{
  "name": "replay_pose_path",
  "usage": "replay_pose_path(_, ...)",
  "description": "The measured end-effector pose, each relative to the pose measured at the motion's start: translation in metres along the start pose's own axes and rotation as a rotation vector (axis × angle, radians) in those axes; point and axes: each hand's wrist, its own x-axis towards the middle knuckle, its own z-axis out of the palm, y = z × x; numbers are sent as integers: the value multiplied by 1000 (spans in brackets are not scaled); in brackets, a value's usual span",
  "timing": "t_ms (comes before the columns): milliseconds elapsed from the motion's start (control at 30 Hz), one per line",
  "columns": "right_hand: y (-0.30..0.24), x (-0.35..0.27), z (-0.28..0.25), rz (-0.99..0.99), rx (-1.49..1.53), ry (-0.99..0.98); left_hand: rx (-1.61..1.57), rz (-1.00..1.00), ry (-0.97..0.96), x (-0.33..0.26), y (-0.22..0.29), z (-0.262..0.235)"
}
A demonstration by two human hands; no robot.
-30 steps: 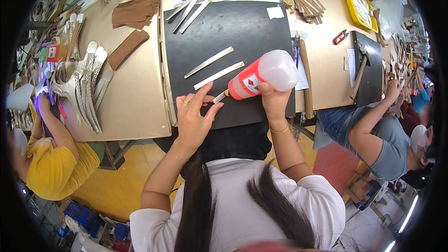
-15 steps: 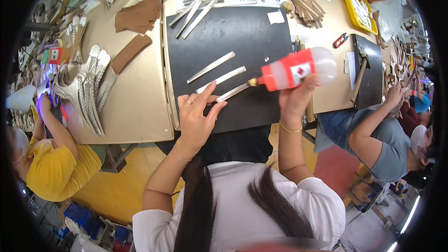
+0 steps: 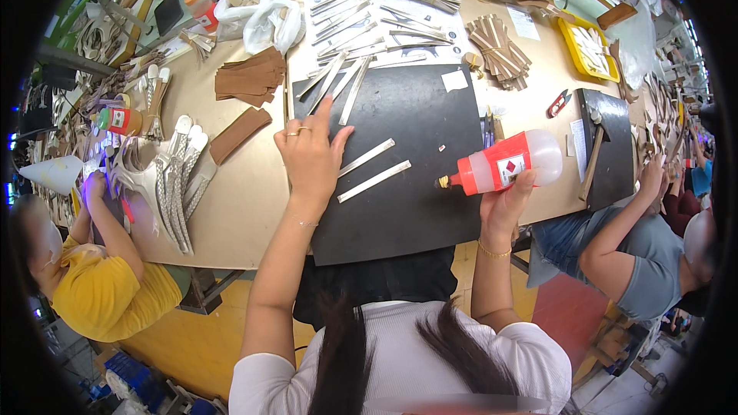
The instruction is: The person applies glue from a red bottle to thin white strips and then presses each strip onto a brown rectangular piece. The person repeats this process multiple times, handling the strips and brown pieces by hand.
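Observation:
My left hand [image 3: 311, 155] reaches over the left part of the black mat [image 3: 415, 230], index finger stretched forward and thumb apart. Its fingertip is near the ends of several pale strips [image 3: 354, 92] at the mat's far edge; whether it touches them I cannot tell. Nothing shows in its grasp. Two more narrow pale strips [image 3: 374, 181] lie slantwise on the mat, to the right of this hand. Over the mat's right edge, my right hand [image 3: 505, 204] grips a clear and red squeeze bottle [image 3: 492, 167] from below, held sideways with its yellowish nozzle pointing left.
Brown leather pieces [image 3: 250, 77] and braided straps [image 3: 177, 188] lie to the left. Farther back are white printed sheets [image 3: 384, 0] with more strips and a yellow tray [image 3: 588, 50]. A hammer [image 3: 592, 157] rests on another black mat. People in yellow [image 3: 100, 288] and grey [image 3: 626, 273] sit on either side.
My left hand has left the near strips and moved forward toward the far ones. Fewer strips lie at the mat's middle. The bottle has drawn back from the strip its nozzle was at.

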Motion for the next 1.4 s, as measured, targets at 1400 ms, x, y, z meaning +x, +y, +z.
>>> replay_pose_path(1400, 3, -5, 12, -109, -274, -95, -543, -104, -287, -89, 44, -61)
